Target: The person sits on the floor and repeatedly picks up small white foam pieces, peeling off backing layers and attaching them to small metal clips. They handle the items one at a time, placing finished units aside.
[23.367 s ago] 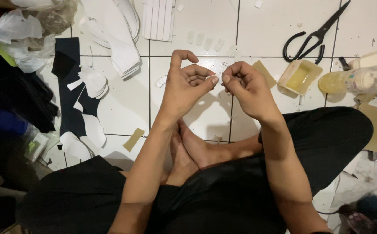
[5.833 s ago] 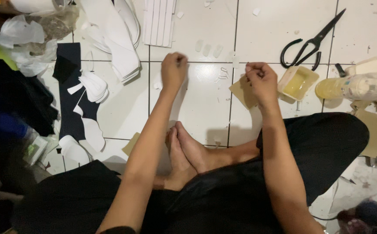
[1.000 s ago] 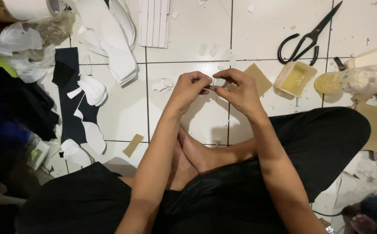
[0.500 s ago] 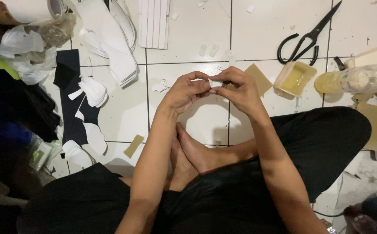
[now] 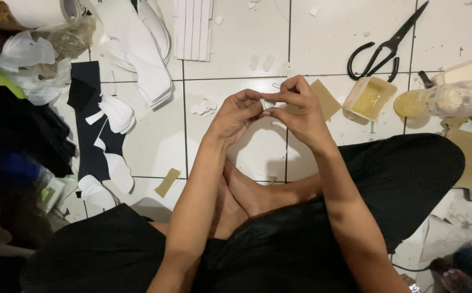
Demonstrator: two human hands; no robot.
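— White small piece (image 5: 264,104) is pinched between left hand (image 5: 235,115) and right hand (image 5: 296,111), above the tiled floor (image 5: 236,54)?
— Yes; cut white pieces (image 5: 117,114) are stacked already, others left loose.

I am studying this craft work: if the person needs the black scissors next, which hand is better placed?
Probably the right hand. The black scissors lie on the tiled floor on its side, above the small tray. The left hand would have to cross over.
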